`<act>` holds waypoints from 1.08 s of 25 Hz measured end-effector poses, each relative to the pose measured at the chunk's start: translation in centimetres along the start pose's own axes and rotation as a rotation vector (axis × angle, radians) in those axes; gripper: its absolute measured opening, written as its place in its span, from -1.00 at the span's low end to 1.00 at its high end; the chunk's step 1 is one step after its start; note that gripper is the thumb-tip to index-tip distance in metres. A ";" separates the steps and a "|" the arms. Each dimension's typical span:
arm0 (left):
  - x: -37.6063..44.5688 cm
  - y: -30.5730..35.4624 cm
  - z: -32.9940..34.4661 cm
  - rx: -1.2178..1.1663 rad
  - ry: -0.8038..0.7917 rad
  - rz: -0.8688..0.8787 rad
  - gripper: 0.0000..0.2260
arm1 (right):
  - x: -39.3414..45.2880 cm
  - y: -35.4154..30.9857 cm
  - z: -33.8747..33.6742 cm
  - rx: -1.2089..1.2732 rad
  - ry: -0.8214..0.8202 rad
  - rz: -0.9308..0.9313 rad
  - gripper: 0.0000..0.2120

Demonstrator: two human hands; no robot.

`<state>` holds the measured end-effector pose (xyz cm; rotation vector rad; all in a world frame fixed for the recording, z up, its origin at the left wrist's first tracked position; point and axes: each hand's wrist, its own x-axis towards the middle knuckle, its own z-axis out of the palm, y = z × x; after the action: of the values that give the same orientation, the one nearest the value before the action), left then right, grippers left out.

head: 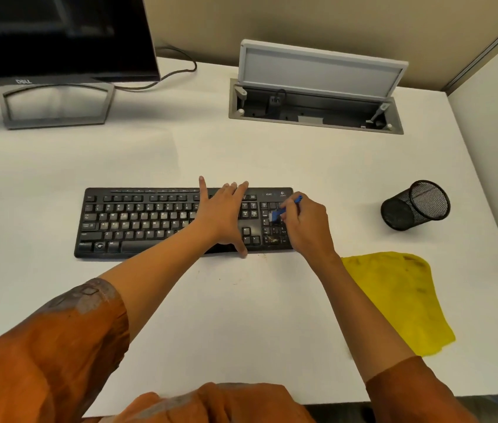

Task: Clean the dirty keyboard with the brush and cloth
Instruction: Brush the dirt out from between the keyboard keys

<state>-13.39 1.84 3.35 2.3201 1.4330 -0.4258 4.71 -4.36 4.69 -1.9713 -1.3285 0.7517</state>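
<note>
A black keyboard (137, 222) lies across the middle of the white desk, with pale dust on its letter keys and brown crumbs on the lower number pad. My left hand (221, 216) lies flat on the keyboard's right-of-centre part, fingers straight and spread, thumb at the front edge. My right hand (305, 224) grips a small blue brush (278, 214), whose head sits on the number pad keys while the handle tip pokes out above my fingers. A yellow cloth (400, 297) lies crumpled on the desk to the right, partly under my right forearm.
A black mesh pen cup (414, 206) stands tilted to the right of the keyboard. A monitor on a grey stand (55, 105) is at the back left. An open cable hatch (315, 111) with its lid raised sits at the back centre. A few crumbs lie before the keyboard.
</note>
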 end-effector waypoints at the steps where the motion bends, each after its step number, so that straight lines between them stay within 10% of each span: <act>1: 0.0 0.0 -0.1 0.005 -0.001 -0.004 0.40 | 0.1 -0.1 -0.1 0.019 0.020 -0.003 -0.75; 27: 0.1 0.1 -0.1 0.033 -0.017 -0.017 0.40 | -3.9 0.1 -0.3 0.080 0.018 -0.024 -0.78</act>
<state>-13.27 1.92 3.41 2.3261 1.4487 -0.4759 3.73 -8.09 5.20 -1.8921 -1.2902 0.7621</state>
